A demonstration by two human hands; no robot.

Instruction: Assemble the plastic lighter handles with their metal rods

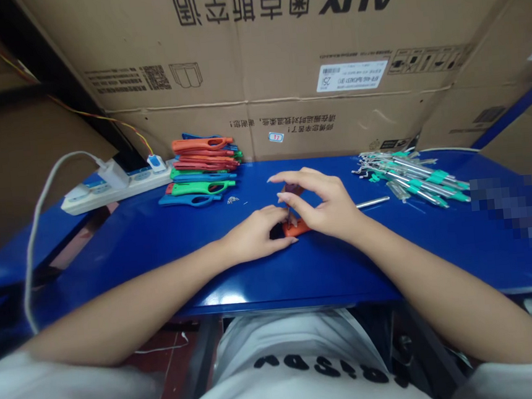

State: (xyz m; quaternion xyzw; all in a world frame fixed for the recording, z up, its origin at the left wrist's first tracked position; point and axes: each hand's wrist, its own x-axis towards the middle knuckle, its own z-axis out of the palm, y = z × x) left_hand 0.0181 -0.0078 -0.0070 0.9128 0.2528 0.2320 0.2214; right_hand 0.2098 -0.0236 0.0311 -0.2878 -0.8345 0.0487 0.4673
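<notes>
My left hand rests on the blue table, its fingers closed around the end of an orange plastic handle. Above it, my right hand grips a screwdriver by its dark handle, with the thin shaft pointing down at the orange piece. The tip's contact with the piece is hidden by fingers. From behind my right hand a silver metal rod sticks out to the right; whether it joins the orange handle is hidden. Small screws lie to the left beyond my left hand.
Orange, green and blue plastic handles are stacked at the back left, beside a white power strip with plugs and a cable. Metal rods with green parts lie at the back right. A cardboard sheet stands behind the table.
</notes>
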